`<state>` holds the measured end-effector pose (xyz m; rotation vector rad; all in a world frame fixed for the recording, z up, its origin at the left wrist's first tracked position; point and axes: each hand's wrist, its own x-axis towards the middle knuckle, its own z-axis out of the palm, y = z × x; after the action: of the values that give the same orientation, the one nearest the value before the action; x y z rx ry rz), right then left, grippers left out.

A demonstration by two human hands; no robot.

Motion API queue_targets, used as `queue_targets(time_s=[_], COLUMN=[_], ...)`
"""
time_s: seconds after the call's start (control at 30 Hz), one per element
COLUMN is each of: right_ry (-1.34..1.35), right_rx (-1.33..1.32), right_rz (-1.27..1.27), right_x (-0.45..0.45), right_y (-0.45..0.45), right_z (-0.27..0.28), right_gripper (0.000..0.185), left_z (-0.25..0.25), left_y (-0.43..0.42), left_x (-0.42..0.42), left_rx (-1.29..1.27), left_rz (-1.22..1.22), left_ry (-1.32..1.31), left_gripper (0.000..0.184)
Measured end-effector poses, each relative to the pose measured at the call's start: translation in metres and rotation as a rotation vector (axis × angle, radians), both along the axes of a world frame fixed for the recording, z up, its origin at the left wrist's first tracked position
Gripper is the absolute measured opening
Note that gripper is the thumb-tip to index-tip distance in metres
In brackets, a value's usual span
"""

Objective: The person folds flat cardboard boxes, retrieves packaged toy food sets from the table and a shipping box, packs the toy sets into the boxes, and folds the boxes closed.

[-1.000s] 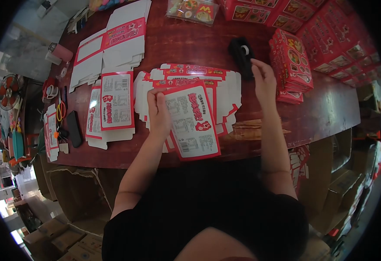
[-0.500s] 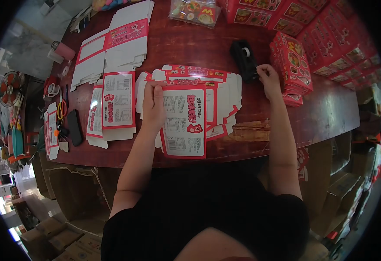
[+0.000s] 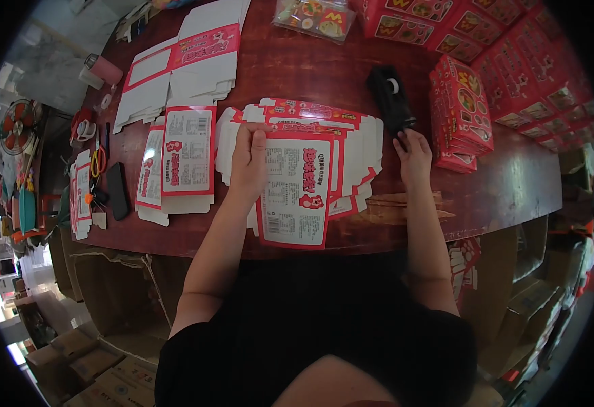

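My left hand is closed on the upper left edge of a flat red-and-white printed carton, thumb on top. Beneath and behind that carton lies a stack of more flattened cartons with their flaps fanned out. A black tape dispenser stands beyond the stack to the right, a pale roll in it. At its near end is my right hand, fingers drawn together in a pinch; whether a strip of tape is between them is too small to see.
Filled red boxes are piled at the right, with a taller wall of boxes behind. Flat cartons lie at the left, near scissors and a black phone-like object. A clear packet sits at the back.
My right hand has come down and slightly left, staying at the dispenser's near end. My left hand keeps its hold on the carton. The view has shifted a little.
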<state>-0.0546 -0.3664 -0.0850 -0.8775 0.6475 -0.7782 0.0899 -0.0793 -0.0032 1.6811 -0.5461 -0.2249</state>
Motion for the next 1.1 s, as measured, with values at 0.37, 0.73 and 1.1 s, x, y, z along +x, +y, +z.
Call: queue_targets(time_s=[0.37, 0.73, 1.1], right_ry=[-0.053, 0.215, 0.152], right_rx=[-0.575, -0.951, -0.367], right_rz=[0.938, 0.893, 0.528], right_x=[0.009, 0.030, 0.032], right_y=[0.078, 0.096, 0.044], right_z=[0.134, 0.125, 0.071], right_gripper=[0.072, 0.068, 0.029], left_z=[0.039, 0.042, 0.041], left_y=[-0.022, -0.019, -0.008], left_x=[-0.003, -0.004, 0.002], left_rx=[0.328, 0.245, 0.099], left_rz=[-0.500, -0.528, -0.198], left_ry=[-0.062, -0.068, -0.189], left_gripper=[0.019, 0.018, 0.023])
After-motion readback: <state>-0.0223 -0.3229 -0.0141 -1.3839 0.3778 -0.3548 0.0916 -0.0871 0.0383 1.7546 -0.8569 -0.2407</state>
